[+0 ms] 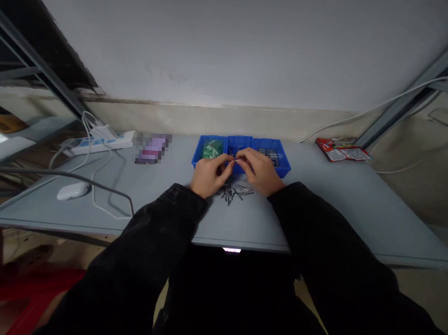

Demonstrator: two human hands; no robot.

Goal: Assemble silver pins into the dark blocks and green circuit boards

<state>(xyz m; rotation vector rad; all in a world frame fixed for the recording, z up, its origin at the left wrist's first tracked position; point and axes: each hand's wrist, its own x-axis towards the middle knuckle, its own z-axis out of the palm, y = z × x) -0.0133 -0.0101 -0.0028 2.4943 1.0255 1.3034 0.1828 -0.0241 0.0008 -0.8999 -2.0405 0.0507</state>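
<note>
My left hand [210, 177] and my right hand [260, 171] meet fingertip to fingertip in front of the blue bins. Both are pinched closed; whatever lies between the fingertips is too small to name. Below them, several thin metal pieces [230, 193] lie in a loose pile on the grey table [239, 224]. Behind my left hand a blue bin [195, 156] holds green and pale pieces [213, 148]. The middle blue bin [241, 139] has a few small metal pieces and is partly hidden by my fingers. Dark grey cylinders [272, 155] lie in the right blue bin [286, 163].
At the left are a white power strip [121, 141] with cables, a blurred phone-like object [153, 149] and a white case [73, 191]. A dark cable [105, 186] crosses the table's left part. A red packet [342, 150] lies at the back right.
</note>
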